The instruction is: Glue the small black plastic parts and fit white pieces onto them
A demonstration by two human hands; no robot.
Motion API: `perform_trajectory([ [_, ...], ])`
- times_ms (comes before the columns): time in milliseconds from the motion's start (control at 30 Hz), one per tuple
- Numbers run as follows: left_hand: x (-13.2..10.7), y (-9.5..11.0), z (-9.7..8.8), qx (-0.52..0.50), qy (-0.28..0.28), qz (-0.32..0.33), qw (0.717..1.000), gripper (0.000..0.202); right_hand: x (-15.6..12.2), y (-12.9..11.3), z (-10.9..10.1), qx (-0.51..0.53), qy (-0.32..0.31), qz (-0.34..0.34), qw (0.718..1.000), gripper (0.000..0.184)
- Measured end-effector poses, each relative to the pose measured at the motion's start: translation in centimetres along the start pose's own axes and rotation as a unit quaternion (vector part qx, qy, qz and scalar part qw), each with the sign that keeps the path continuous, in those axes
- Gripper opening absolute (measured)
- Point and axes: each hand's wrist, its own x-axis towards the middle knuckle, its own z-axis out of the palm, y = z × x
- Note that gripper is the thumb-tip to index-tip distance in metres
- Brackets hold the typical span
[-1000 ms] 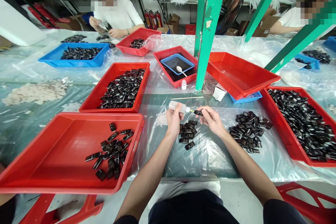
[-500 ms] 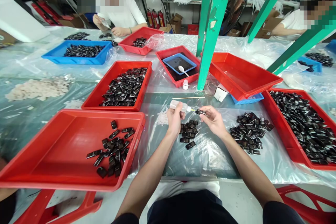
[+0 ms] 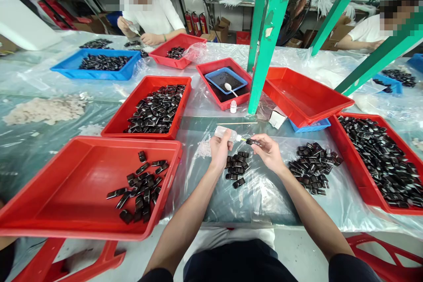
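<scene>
The small glossy black plastic piece (image 3: 253, 142) is sitting in the air just above the middle of the tabletop (image 3: 264, 202), a little in from its near edge. The person's right hand (image 3: 269, 152) is holding it, with the fingers (image 3: 261, 143) pinching it by one end. The left hand (image 3: 220, 150) is gripping a small clear squeeze bottle (image 3: 224, 132), its fingers curled tight around the body. The bottle's thin nozzle is pointing straight at the black piece and touching it, or all but touching it.

Directly under the hands a small heap of the same black pieces (image 3: 236, 168) is lying on the clear plastic sheet that is covering the tabletop. A larger heap of black pieces (image 3: 312, 166) is lying just to the right of it.

Towards the near left corner a big red plastic tray (image 3: 49, 194) is holding a scatter of pieces. Behind it a second red tray (image 3: 114, 124) is lying packed with them, and a third full red tray (image 3: 346, 165) is sitting by the right edge. A green metal post (image 3: 264, 44) is standing at the middle of the tabletop, with a small white bottle (image 3: 233, 106) beside its foot. Along the far edge two other people are sitting and working over their own trays.
</scene>
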Motion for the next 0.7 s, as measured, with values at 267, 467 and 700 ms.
perform_trajectory([
  [267, 0.0, 0.1, 0.2, 0.015, 0.004, 0.003, 1.000, 0.055, 0.0, 0.1, 0.0, 0.005, -0.002, -0.001, 1.000, 0.040],
  [467, -0.1, 0.2, 0.4, 0.004, 0.006, -0.021, 1.000, 0.057, 0.0, 0.0, 0.0, -0.001, -0.001, 0.005, 1.000, 0.040],
  [700, 0.4, 0.2, 0.0, -0.058, 0.041, -0.068, 0.995, 0.052, 0.6, 1.3, -0.5, -0.041, 0.024, -0.006, 0.999, 0.042],
])
